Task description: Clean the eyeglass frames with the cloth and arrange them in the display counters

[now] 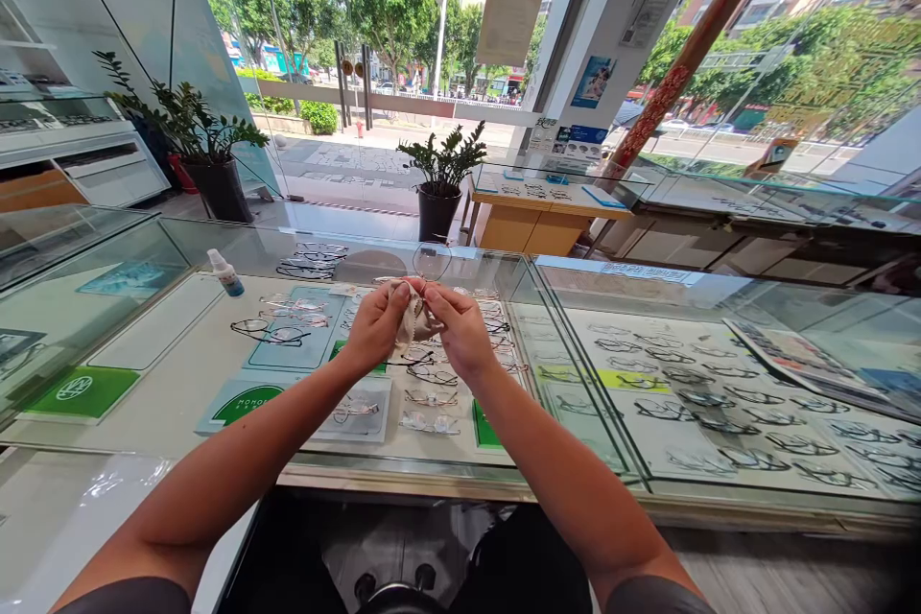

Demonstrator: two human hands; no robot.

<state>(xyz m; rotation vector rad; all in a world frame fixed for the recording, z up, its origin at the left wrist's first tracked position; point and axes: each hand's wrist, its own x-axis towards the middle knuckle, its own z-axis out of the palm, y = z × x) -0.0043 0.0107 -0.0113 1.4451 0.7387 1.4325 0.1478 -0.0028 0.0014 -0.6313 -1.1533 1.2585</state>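
Observation:
My left hand and my right hand meet above the glass counter, both closed with fingertips pinched together. Between them is a crumpled beige cleaning cloth, which both hands grip. A thin reddish edge shows at the fingertips; I cannot make out whether it belongs to a pair of glasses inside the cloth. Under and around my hands lie several pairs of glasses, including a dark-framed pair to the left and a pale pair nearer me. A small spray bottle stands at the left on the counter.
The glass display counter spans the front, with more glasses in its right section. A stack of dark glasses sits at the back. Green cards lie left. Beyond stand a potted plant and a wooden display table.

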